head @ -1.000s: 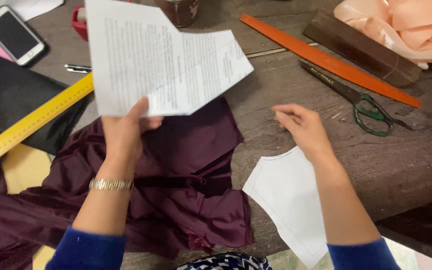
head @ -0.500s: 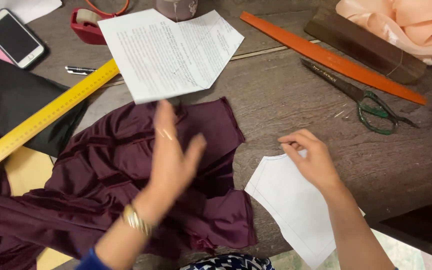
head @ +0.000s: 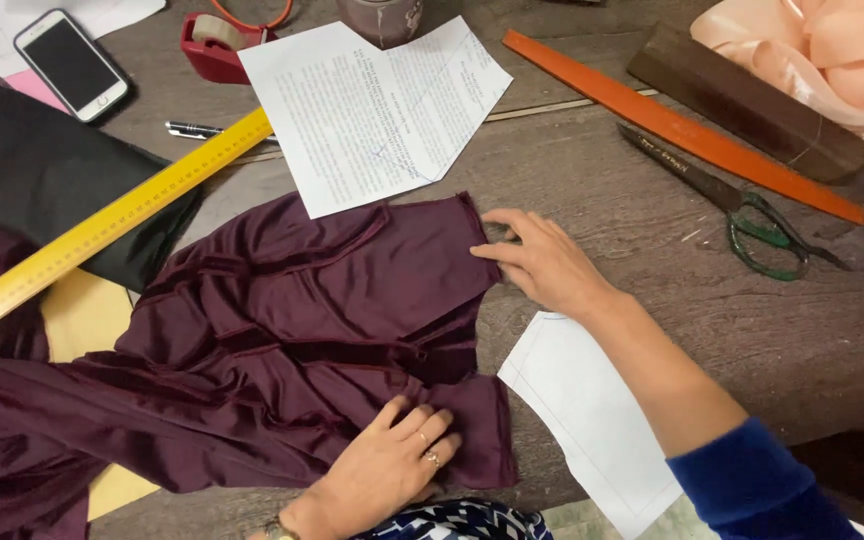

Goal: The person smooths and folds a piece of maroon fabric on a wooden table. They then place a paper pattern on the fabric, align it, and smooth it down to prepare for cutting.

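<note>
Dark wood worktop (head: 652,260) carries a maroon cloth (head: 282,350), which lies crumpled with its long axis running from the lower left up toward the right, its hemmed corner pointing up-right. Left hand (head: 392,465) lies flat and open on the cloth's lower edge, fingers spread, gripping nothing. Right hand (head: 542,260) rests open at the cloth's upper right corner, fingertips touching the hem. Half a second ago the left hand was raised in the air above the cloth and the right sat on the white pattern piece (head: 592,420); now both are down on the fabric, and the printed sheet (head: 372,110) lies flat just above it. Yellow ruler (head: 102,225) crosses the cloth's left side. Bare wood lies open to the right, up to the scissors (head: 742,210) and orange strip (head: 672,120).
</note>
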